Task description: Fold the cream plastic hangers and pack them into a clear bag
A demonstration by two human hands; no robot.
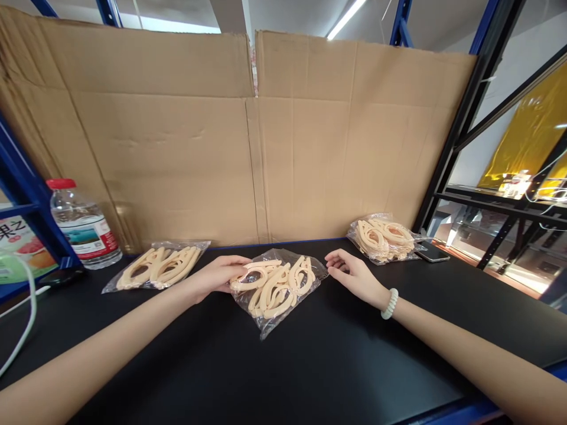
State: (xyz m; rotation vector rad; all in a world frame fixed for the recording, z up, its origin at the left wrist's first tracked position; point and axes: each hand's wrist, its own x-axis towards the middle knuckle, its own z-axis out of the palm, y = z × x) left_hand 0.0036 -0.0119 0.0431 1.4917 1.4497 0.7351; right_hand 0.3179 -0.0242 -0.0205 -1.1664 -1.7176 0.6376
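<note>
A clear plastic bag of beige plastic pieces (277,289), which look like folding hangers, lies on the black table in front of me. My left hand (221,277) grips the bag at its left side, thumb and fingers partly hidden by the film. Close to the bag's right corner is my right hand (352,274), loosely curved with thumb and fingers apart and nothing held. Whether its fingertips touch the film is hard to tell. A second bag of the same pieces (159,267) lies to the left, and a fuller bag (383,238) sits at the back right.
A large water bottle with a red cap (84,227) stands at the back left, near a white cable (31,307). A phone (430,252) lies beside the right-hand bag. Cardboard panels (177,159) wall off the back of the black table (354,366).
</note>
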